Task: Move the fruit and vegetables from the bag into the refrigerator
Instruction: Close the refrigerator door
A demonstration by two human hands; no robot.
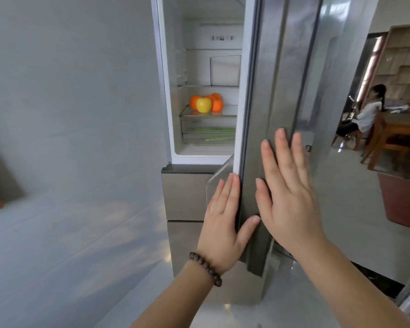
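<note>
Both my hands are flat on the brushed-steel refrigerator door (282, 91), which stands partly open. My left hand (225, 223) is at the door's edge by the dark rubber seal, fingers (232, 192) straight and together, thumb hooked round the edge; it holds nothing. My right hand (291, 197) presses the door's outer face, fingers (282, 152) spread apart, empty too. A brown wooden bead bracelet (206, 266) sits on my left wrist

Task looks near done, I'd judge: a yellow apple (203, 104) rests at the front of the lower glass shelf (208, 114), touching the round oranges (217, 101) bunched behind it. Long green vegetables (213, 133) lie in the clear crisper drawer below the shelf. No bag in view, so can't tell if anything is left in it. What remains, as far as this shows, is shutting the door

Writing: a small control panel (221, 38) on the white back wall of the refrigerator has marks too blurred to read. No brand or label legible on the door

A seated person (367, 110) at a wooden table shows far right, away from the work
</note>
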